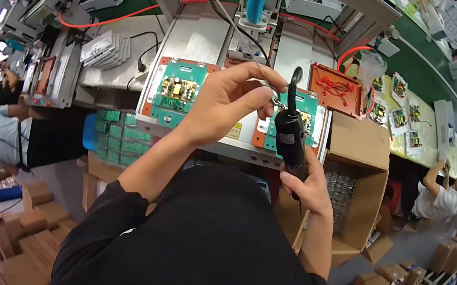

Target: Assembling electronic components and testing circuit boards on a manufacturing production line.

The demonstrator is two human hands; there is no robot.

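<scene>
Black casing enclosed the cylindrical corded hand tool (289,139), tilted slightly; in this view it overlapped the teal-and-orange flat fixture (306,103) on the right of the grey metal bench. The right hand (311,185) had its fingers wrapped around the tool's lower part. The left hand (232,104) hung near its upper end, fingers half curled and close to the thumb, beside a small shiny metal loop (276,97); whether they gripped it, I could not tell. A matching teal-and-orange fixture on the left held a green circuit board with a yellow component (178,89).

The step in hand appeared to be positioning the tool. The next move seemed to call for a steady right grip and left fingers clear of the loop and cord; the tool's working end could not be made out.
</scene>
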